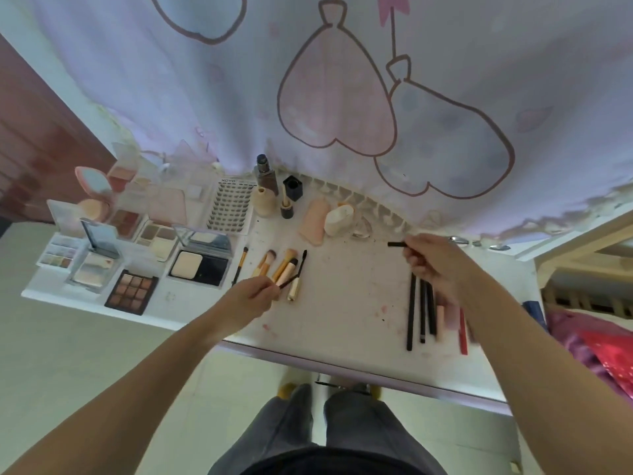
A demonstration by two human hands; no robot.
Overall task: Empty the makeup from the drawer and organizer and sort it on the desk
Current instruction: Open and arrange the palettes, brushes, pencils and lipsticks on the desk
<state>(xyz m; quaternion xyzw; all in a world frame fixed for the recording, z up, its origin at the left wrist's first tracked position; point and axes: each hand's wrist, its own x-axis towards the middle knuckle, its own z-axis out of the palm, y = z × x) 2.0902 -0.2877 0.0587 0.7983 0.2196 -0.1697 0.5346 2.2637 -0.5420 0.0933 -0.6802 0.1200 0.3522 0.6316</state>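
The white desk (pixel 342 303) holds sorted makeup. My left hand (pixel 246 298) pinches a thin black brush (pixel 289 281) at the near end of a row of gold-handled brushes (pixel 281 265). Over the desk's right middle, my right hand (pixel 433 258) holds a short black stick (pixel 397 244) that points left. Several black pencils (pixel 421 310) lie side by side below that hand, with pink and red sticks (pixel 460 323) partly hidden by my right forearm. Open palettes and compacts (pixel 130 255) fill the left end.
Bottles (pixel 267 186), a lash tray (pixel 231 209), a pink sponge case (pixel 311 221) and a beige sponge (pixel 339 219) stand along the back by the printed curtain (pixel 342 97). A wooden frame (pixel 582 255) and red bag (pixel 609 358) lie to the right. My legs are below the desk edge.
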